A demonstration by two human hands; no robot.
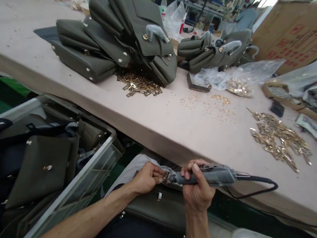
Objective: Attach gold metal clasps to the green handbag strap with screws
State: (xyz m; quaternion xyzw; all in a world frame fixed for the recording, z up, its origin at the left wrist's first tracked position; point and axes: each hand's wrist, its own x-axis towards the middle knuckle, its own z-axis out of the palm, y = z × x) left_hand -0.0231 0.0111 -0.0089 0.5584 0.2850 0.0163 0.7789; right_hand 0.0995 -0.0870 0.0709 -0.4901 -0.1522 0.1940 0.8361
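My right hand (198, 185) is wrapped round a grey corded electric screwdriver (216, 175), its tip pointing left. Between the thumb and fingers of my left hand (148, 178) is a small metal buckle plate (166, 176), close against the screwdriver's tip. Whether a screw sits at the tip is too small to tell. Under both hands an olive-green handbag (156, 207) lies on my lap, with a white-covered fitting on its front.
A crate (109, 138) of bags stands at left. On the table (153, 115) are stacked handbags (139, 21), a dark buckle pile (141, 86), scattered screws (221, 99) and gold hardware (281, 137). The screwdriver's cord (269, 186) trails right. A cardboard box (302, 31) stands behind.
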